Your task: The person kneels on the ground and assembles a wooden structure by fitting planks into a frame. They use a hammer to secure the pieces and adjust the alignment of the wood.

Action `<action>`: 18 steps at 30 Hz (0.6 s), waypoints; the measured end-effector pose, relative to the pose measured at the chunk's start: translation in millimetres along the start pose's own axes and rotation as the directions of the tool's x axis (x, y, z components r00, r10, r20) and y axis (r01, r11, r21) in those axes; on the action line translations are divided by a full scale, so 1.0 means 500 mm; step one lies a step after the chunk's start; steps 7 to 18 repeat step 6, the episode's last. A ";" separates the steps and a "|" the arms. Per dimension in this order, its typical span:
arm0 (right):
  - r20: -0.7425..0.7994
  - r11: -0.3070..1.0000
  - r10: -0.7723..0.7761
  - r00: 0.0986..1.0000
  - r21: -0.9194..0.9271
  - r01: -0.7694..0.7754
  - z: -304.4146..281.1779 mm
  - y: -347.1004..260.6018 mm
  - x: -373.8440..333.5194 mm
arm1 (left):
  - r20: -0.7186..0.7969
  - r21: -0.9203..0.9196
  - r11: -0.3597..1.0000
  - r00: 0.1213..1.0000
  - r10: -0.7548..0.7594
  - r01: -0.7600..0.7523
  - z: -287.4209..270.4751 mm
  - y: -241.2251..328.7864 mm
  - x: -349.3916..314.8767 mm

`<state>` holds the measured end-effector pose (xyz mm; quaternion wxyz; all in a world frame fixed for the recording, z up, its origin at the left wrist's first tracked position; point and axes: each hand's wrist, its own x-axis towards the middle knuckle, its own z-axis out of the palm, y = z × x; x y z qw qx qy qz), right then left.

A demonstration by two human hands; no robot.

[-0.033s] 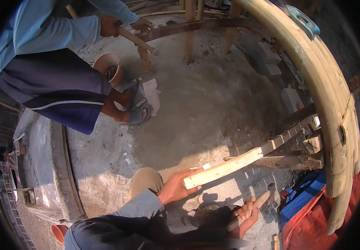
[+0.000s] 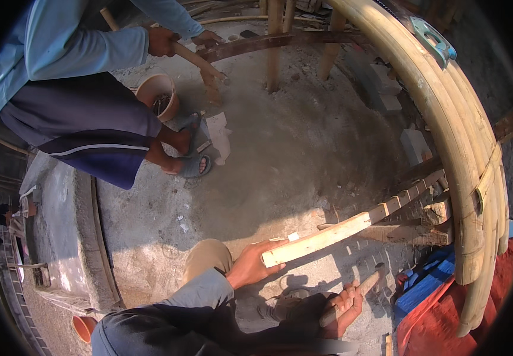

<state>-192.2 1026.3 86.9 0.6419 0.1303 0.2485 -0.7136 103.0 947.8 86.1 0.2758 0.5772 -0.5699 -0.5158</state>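
My left hand (image 2: 253, 264) is closed around the near end of a pale wooden batten (image 2: 319, 237), which has several notches cut along its far part. The batten slants away to the right, and its far end lies near the bamboo poles. A small pale chip (image 2: 293, 236) shows beside the batten just past my fingers. To the right and lower down, my right hand (image 2: 345, 307) grips the wooden handle of a hammer (image 2: 366, 283). The hammer's head is at the upper right end of the handle, apart from the batten, and partly blurred.
A co-worker in a light blue sleeve (image 2: 84, 53) holds a wooden handle (image 2: 200, 62) by a curved dark beam (image 2: 250, 44). Nearby stands a bucket (image 2: 169, 107). Thick bamboo poles (image 2: 440, 118) bend down the right, with a teal-handled saw (image 2: 433, 40) on them. Red sheeting (image 2: 440, 320) lies lower right.
The hammer and my right hand have shifted slightly, with the handle tilting a little. The surroundings sit slightly differently in the picture. My left hand keeps its hold on the batten.
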 end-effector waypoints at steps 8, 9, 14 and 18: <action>-0.154 0.966 0.114 0.981 -0.213 -0.145 0.032 0.044 -0.029 | -0.004 -0.100 0.962 0.967 -0.254 0.252 -0.011 0.038 -0.058; -0.154 0.966 0.114 0.981 -0.213 -0.145 0.032 0.044 -0.029 | -0.004 -0.100 0.962 0.967 -0.254 0.252 -0.011 0.038 -0.058; -0.154 0.966 0.114 0.981 -0.213 -0.145 0.032 0.044 -0.029 | -0.004 -0.100 0.962 0.967 -0.254 0.252 -0.011 0.038 -0.058; -0.154 0.966 0.114 0.981 -0.213 -0.145 0.032 0.044 -0.029 | -0.004 -0.100 0.962 0.967 -0.254 0.252 -0.011 0.038 -0.058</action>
